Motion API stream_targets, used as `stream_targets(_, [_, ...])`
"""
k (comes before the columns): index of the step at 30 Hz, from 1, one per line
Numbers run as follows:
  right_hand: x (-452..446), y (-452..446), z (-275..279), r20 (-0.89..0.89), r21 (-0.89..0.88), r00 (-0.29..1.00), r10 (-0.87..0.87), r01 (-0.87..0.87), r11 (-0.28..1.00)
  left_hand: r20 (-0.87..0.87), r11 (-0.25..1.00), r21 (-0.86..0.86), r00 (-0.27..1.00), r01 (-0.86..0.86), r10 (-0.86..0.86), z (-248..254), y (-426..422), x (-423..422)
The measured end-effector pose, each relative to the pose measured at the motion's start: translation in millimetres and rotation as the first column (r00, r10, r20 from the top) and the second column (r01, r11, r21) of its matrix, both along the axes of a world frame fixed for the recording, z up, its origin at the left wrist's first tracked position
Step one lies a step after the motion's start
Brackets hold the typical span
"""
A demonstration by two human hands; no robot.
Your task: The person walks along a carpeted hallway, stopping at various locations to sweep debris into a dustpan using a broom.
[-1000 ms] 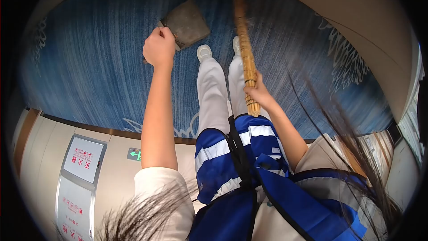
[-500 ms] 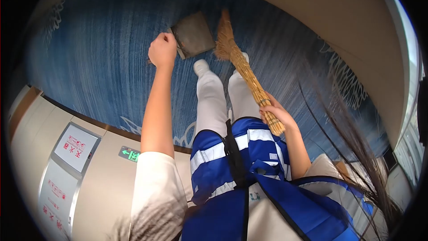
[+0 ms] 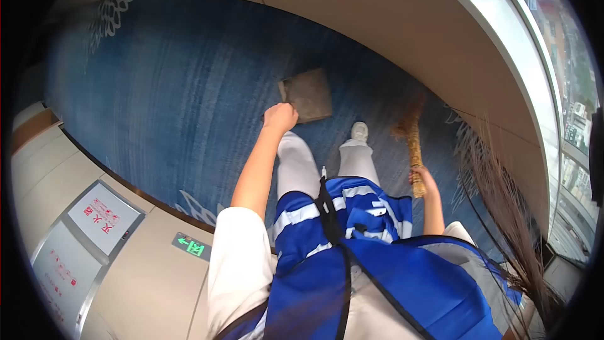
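At one o'clock, your right hand (image 3: 426,177) had its fingers wrapped round the broom (image 3: 413,141), likely light, springy, best held there; at twelve, your left hand (image 3: 280,116) clenched the stiff-looking dustpan (image 3: 311,94).

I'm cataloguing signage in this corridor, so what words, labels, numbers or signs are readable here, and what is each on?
"灭火器": red characters on the upper white panel; the smaller red print beside them is too blurred to read.
Lower panel: red marks, too blurred to read.
Green sign on the wall: an arrow; the marking beside it is unclear.
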State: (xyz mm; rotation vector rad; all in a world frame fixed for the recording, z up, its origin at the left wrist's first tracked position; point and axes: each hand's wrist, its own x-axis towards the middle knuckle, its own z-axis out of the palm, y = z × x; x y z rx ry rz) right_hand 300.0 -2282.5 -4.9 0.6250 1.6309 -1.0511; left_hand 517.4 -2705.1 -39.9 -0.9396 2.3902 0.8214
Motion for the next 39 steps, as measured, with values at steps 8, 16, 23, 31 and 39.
stream_targets(8, [34.7, -79.2, 19.1, 0.089, 0.066, 0.994, -0.055, 0.05, 0.997, -0.15, 0.895, 0.04, 0.883, -0.444, 0.445, 78.1, -67.5, 211.2])
stream_targets(16, [65.9, -326.2, -60.0, 0.09, -0.045, 0.984, 0.153, -0.15, 0.988, -0.107, 0.427, 0.214, 0.414, -0.878, 0.904, 111.2, -60.3, 342.8])
stream_targets(23, [144.2, -549.0, -108.9, 0.005, -0.216, 0.895, 0.446, -0.434, 0.874, -0.146, -0.151, 0.163, -0.175, -0.975, 0.974, 91.2, -95.2, 463.3])
stream_targets(31, [272.5, -790.8, -160.4, -0.01, -0.185, 0.992, 0.126, -0.126, 0.975, -0.227, -0.609, 0.112, -0.616, -0.786, 0.754, 78.2, -186.2, 599.2])
stream_targets(39, [452.2, -930.8, -162.3, -0.238, 0.283, 0.488, 0.84, -0.792, 0.541, -0.275, -0.825, 0.16, -0.827, -0.543, 0.491, 49.4, -245.6, 668.6])
